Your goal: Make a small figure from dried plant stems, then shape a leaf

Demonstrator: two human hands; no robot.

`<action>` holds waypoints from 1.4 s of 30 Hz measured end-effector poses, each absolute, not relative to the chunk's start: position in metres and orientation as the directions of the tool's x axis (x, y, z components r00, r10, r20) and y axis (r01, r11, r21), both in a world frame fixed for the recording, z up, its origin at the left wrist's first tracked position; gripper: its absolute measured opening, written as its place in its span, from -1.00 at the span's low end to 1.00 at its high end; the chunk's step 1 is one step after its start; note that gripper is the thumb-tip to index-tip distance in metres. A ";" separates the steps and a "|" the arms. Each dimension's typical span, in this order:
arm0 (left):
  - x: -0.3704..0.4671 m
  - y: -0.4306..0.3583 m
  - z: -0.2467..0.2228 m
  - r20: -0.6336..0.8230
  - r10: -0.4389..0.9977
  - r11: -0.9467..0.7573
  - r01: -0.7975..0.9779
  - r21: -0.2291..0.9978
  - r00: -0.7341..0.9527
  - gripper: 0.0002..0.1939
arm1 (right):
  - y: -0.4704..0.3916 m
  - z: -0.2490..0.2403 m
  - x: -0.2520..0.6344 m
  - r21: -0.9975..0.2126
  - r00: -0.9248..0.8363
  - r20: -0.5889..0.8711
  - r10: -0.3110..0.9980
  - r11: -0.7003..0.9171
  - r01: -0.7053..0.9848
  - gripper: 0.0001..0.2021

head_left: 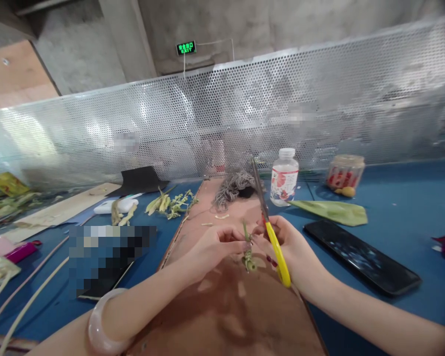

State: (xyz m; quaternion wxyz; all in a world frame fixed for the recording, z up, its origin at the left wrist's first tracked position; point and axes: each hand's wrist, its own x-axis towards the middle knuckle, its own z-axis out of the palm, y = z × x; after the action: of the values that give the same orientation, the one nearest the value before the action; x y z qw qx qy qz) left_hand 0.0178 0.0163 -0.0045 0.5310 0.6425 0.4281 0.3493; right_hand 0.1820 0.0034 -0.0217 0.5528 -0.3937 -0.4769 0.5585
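One small green woven leaf piece (247, 252) stands roughly upright over the middle of the long reddish-brown board (226, 306), its long axis running from the folded body low down to a thin stem tip above. The left hand (215, 247) pinches it from the left side with thumb and fingertips pressed together. The right hand (287, 249) touches it from the right and is closed around the yellow-handled scissors (269, 222), whose blades point up and away, above the piece and apart from it. Both hands lie equally near. Just beyond, a grey cord bundle (234, 187); to the right, a black phone (361, 257) on the blue table (411, 207).
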 end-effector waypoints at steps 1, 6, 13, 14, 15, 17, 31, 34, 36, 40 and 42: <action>0.018 0.016 -0.004 0.000 0.921 -0.074 0.174 0.982 0.390 -0.86 | 0.002 -0.020 0.181 -0.966 -0.060 0.062 0.996 0.045 -0.256 -0.54; 0.019 0.018 -0.006 -0.001 0.907 -0.091 0.198 0.976 0.421 -0.86 | -0.002 -0.021 0.179 -0.947 -0.077 -0.024 0.997 -0.047 -0.318 -0.56; 0.021 0.017 -0.006 -0.031 0.909 -0.099 0.290 0.952 0.415 -0.90 | -0.002 -0.029 0.179 -0.885 -0.228 0.007 0.974 -0.100 -0.454 -0.69; 0.021 0.017 -0.005 -0.026 0.912 -0.110 0.304 0.946 0.410 -0.91 | -0.002 -0.028 0.179 -0.881 -0.218 0.006 0.976 -0.098 -0.462 -0.70; 0.021 0.017 -0.005 -0.018 0.913 -0.121 0.313 0.942 0.409 -0.91 | -0.002 -0.027 0.179 -0.879 -0.206 0.002 0.979 -0.096 -0.468 -0.72; 0.021 0.016 -0.004 -0.006 0.912 -0.140 0.324 0.936 0.410 -0.89 | -0.002 -0.026 0.180 -0.876 -0.191 -0.007 0.982 -0.098 -0.472 -0.73; 0.022 0.015 -0.004 0.062 0.899 -0.164 0.201 0.966 0.435 -0.87 | -0.007 -0.017 0.178 -0.887 -0.063 -0.019 0.998 -0.046 -0.460 -0.64; 0.021 0.014 -0.003 0.082 0.894 -0.182 0.190 0.965 0.440 -0.86 | -0.006 -0.018 0.178 -0.885 -0.073 -0.028 0.997 -0.059 -0.462 -0.63; 0.021 0.013 -0.003 0.074 0.895 -0.175 0.195 0.965 0.440 -0.86 | -0.005 -0.020 0.178 -0.887 -0.084 -0.034 0.996 -0.069 -0.457 -0.63; 0.020 0.012 -0.003 0.022 0.903 -0.128 0.221 0.967 0.428 -0.87 | -0.003 -0.025 0.179 -0.889 -0.145 -0.017 0.989 -0.081 -0.450 -0.67; 0.021 0.012 -0.003 0.019 0.896 -0.122 0.206 0.971 0.443 -0.87 | -0.003 -0.027 0.179 -0.889 -0.201 0.000 0.980 -0.092 -0.448 -0.69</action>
State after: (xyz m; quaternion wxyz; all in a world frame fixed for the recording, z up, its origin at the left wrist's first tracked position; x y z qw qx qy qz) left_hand 0.0209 0.0119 -0.0031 0.5201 0.6716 0.4102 0.3319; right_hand 0.1786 -0.0031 -0.0271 0.5396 -0.3294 -0.4035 0.6614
